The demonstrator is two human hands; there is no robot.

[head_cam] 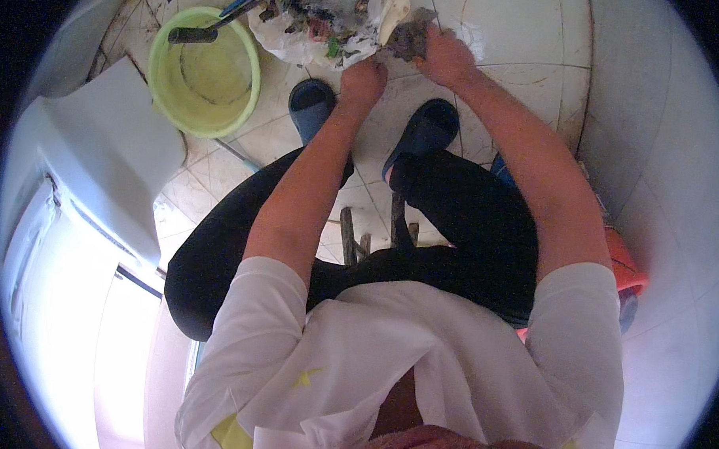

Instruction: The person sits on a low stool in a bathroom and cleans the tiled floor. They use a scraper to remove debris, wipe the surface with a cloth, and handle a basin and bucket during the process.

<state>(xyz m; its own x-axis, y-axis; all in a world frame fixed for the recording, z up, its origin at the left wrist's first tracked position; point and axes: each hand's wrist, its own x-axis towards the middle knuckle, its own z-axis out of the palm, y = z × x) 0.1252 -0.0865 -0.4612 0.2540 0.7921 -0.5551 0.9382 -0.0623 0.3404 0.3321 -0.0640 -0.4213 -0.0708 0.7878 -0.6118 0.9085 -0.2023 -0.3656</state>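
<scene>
My left hand (364,81) is closed at the near edge of a whitish plastic bag (294,49), gripping its rim. Dark, wet-looking refuse (325,12) lies in the bag, with a green scrap and a reddish piece among it. Just right of the bag, my right hand (449,56) holds a grey-brown, soggy clump (409,39), perhaps a dirty rag; blur hides its exact kind. The clump hangs close to the bag's right side, low over the tiled floor.
A light-green plastic basin (252,96) stands at the left, with a dark-handled tool (192,36) across it. My dark slippers (312,107) are on the tiles. Wooden stool legs (348,236) show beneath me. An orange container (625,263) stands by the right wall (651,193). White fixture (113,127) at left.
</scene>
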